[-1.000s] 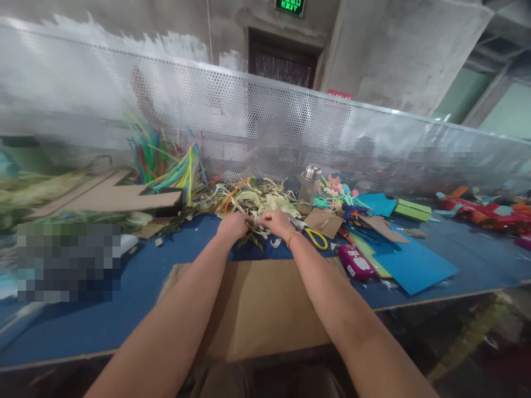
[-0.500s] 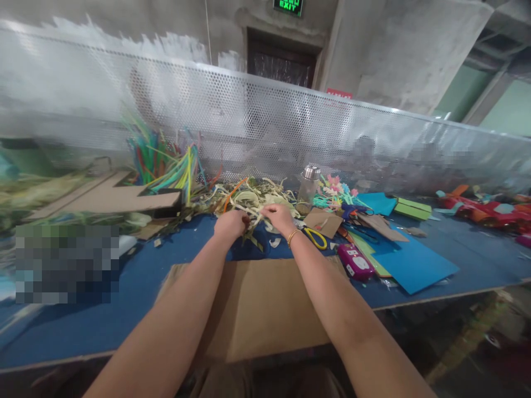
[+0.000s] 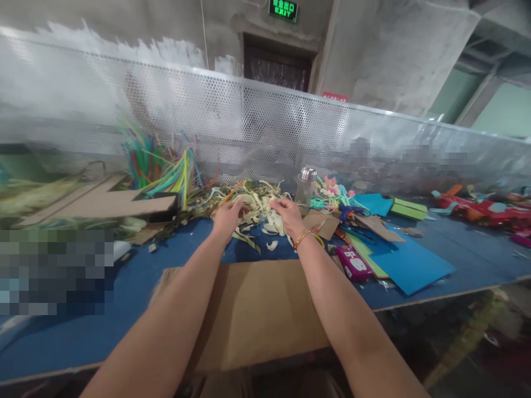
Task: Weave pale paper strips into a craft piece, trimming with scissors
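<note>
A tangled pile of pale, dry husk-like strips (image 3: 271,224) lies on the blue tabletop, with both my hands at its near side. My left hand (image 3: 227,220) has thumb and forefinger pinched together over the pile's left part; whatever they hold is too small to make out. To the right, my right hand (image 3: 289,215), with a bracelet at the wrist, pinches what looks like a pale strip at its fingertips. Between the hands there is a gap where more strips show. A brown cardboard sheet (image 3: 257,315) lies below my forearms at the table's front.
Behind the pile stands a bottle with a metal lid (image 3: 307,182). On the right are a purple box (image 3: 352,262), blue sheets (image 3: 415,262) and yellow-handled scissors (image 3: 318,239), partly hidden by my wrist. Colourful pipe cleaners (image 3: 153,160) and cut cardboard (image 3: 103,202) are at left.
My hands have moved apart, the right hand rightward and the left slightly leftward. The pale strip that stretched between them no longer spans the gap. My view has shifted slightly.
</note>
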The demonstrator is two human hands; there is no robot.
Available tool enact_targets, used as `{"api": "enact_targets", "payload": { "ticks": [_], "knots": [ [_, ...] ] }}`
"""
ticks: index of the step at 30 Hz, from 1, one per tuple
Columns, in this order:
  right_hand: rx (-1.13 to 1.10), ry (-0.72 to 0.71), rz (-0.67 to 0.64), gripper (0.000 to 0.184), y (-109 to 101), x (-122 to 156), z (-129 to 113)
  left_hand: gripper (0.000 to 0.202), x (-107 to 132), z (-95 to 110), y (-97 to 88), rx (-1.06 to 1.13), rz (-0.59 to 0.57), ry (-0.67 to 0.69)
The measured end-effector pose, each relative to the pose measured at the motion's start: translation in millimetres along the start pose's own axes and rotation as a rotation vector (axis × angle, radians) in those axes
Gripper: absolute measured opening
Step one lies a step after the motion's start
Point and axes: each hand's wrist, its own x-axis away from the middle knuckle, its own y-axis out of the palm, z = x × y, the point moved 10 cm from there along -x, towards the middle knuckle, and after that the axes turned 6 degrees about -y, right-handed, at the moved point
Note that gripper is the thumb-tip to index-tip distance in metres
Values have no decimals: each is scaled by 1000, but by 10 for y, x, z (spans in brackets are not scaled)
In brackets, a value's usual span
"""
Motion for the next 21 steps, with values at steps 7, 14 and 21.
{"api": "enact_targets", "payload": {
  "ticks": [7, 14, 21],
  "knots": [
    [-9, -2, -171, 33, 255, 72, -87, 37, 109, -17, 367, 176, -309, -71],
    [-143, 76, -13, 42, 54, 16, 24, 43, 58, -43, 359, 275, -280, -53],
    [238, -162, -177, 31, 183, 45, -239, 46, 174, 92, 519, 243, -438, 53]
  ]
}}
